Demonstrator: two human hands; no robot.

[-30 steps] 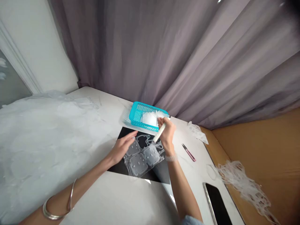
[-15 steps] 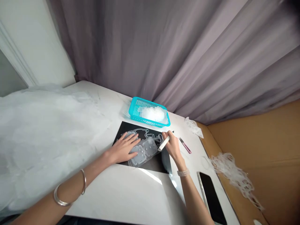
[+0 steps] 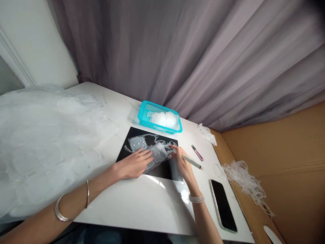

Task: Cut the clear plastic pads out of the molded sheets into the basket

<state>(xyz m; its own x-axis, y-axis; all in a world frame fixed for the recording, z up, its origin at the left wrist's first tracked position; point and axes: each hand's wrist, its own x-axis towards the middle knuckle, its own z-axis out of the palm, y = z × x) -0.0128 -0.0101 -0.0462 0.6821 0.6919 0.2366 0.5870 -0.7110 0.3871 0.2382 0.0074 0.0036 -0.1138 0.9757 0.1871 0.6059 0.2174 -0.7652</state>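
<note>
A translucent plastic sheet (image 3: 158,152) with rounded square shapes and curly cut-out edges lies on a black mat (image 3: 166,171). My left hand (image 3: 135,164) rests flat on the sheet's near side, fingers stretched out to the right. At the sheet's right end is my right hand (image 3: 183,166), closed around a white pen-shaped tool (image 3: 192,161) whose back end sticks out to the right. Its fingertips reach the loose strips at that end; whether they pinch them I cannot tell. The tool's front tip is hidden by the fingers.
Behind the mat stands a turquoise basket (image 3: 140,118) with translucent pieces (image 3: 165,119). Pink-handled snips (image 3: 197,153) and a phone (image 3: 223,206) lie at right. Plastic scraps (image 3: 245,181) hang over the right edge beside cardboard. A large translucent heap (image 3: 50,149) covers the left.
The white tool has swung in my right hand, its back end now pointing right, and the fingers reach to the strips. My left hand has slid toward the sheet's near side, uncovering the left square.
</note>
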